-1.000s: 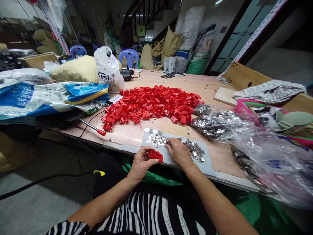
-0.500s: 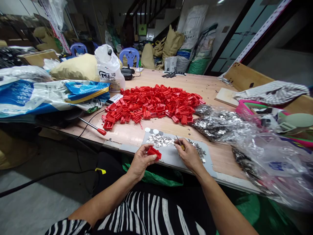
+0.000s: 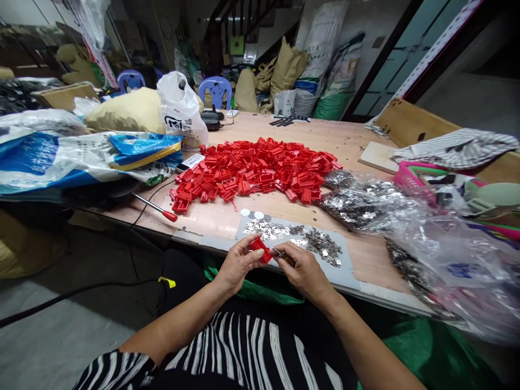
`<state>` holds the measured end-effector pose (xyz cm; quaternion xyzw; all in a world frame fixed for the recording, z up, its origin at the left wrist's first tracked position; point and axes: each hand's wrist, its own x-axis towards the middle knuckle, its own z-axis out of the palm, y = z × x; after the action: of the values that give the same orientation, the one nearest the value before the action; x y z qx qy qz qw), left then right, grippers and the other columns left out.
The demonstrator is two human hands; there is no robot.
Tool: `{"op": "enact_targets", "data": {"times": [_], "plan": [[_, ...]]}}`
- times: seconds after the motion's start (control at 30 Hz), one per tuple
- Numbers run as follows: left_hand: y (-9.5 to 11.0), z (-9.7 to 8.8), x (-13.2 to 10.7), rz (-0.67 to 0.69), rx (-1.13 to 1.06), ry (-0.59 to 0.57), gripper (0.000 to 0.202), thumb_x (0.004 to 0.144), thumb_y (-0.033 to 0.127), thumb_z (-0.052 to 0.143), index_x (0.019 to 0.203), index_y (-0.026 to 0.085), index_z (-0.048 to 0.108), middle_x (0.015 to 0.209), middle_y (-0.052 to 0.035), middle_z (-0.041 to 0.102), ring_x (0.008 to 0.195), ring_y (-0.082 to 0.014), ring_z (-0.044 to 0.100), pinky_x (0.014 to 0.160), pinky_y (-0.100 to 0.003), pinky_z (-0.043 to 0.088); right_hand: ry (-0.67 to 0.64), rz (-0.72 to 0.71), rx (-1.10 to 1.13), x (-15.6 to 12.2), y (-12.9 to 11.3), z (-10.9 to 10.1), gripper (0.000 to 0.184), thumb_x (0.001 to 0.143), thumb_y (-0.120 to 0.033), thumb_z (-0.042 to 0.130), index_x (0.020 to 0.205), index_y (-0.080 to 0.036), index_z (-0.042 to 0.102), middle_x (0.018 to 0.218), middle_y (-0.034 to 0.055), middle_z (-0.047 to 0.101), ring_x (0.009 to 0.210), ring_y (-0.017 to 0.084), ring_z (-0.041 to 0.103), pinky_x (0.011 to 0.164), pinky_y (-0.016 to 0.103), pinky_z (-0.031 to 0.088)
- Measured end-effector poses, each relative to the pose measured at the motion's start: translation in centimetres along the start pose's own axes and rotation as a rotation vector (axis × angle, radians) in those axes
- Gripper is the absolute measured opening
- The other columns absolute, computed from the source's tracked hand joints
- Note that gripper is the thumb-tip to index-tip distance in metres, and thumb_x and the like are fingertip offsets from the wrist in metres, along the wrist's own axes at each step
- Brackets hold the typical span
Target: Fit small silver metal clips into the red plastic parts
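Note:
My left hand (image 3: pixel 239 264) pinches a red plastic housing (image 3: pixel 260 249) at the table's front edge, its hollow side facing up. In my right hand (image 3: pixel 303 269) is a small screwdriver (image 3: pixel 284 256) with a thin metal shaft and a dark-and-yellow handle. Its tip meets the right end of the red housing; whether it touches a small metal part there is too small to tell. Just beyond both hands, small flat metal pieces (image 3: pixel 268 229) lie spread on a grey mat (image 3: pixel 298 219), with a darker heap of metal pieces (image 3: pixel 325 246) to their right.
A large pile of red housings (image 3: pixel 260 165) covers the table's middle. Clear plastic bags of metal parts (image 3: pixel 361 206) lie at right, near a pink basket (image 3: pixel 410 176). Left are a red-tipped lever (image 3: pixel 162 213), a phone (image 3: pixel 190 162) and a white carrier bag (image 3: pixel 182 116).
My right hand has moved left from the metal pieces, bringing the screwdriver to the red housing. My left hand has tilted the housing slightly and stays near the same spot.

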<state>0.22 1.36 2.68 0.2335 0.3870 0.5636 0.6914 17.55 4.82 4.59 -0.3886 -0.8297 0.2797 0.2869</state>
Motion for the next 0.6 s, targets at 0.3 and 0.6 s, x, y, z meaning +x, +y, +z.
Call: {"op": "enact_targets", "data": {"times": [0.3, 0.6], "plan": [[-0.1, -0.6, -0.2, -0.118, -0.038, -0.079, 0.049, 0.064, 0.020, 0.078, 0.112, 0.018, 0.066, 0.089, -0.0045, 0.064, 0.078, -0.0152, 0.063, 0.074, -0.029, 0.048, -0.121, -0.027, 0.212, -1.5, 0.6, 0.4, 0.015, 0.087, -0.013, 0.053, 0.092, -0.022, 0.063, 0.087, 0.0034, 0.060, 0.079, 0.015, 0.057, 0.071, 0.027, 0.045], [-0.4, -0.8, -0.3, -0.156, -0.038, -0.130, 0.048, 0.065, 0.019, 0.076, 0.112, 0.019, 0.066, 0.092, -0.0047, 0.065, 0.080, -0.0149, 0.062, 0.076, -0.030, 0.049, -0.114, 0.067, 0.262, -2.0, 0.5, 0.6, 0.010, 0.088, -0.026, 0.058, 0.094, -0.022, 0.064, 0.088, 0.0027, 0.061, 0.078, 0.015, 0.056, 0.070, 0.026, 0.044]]}}
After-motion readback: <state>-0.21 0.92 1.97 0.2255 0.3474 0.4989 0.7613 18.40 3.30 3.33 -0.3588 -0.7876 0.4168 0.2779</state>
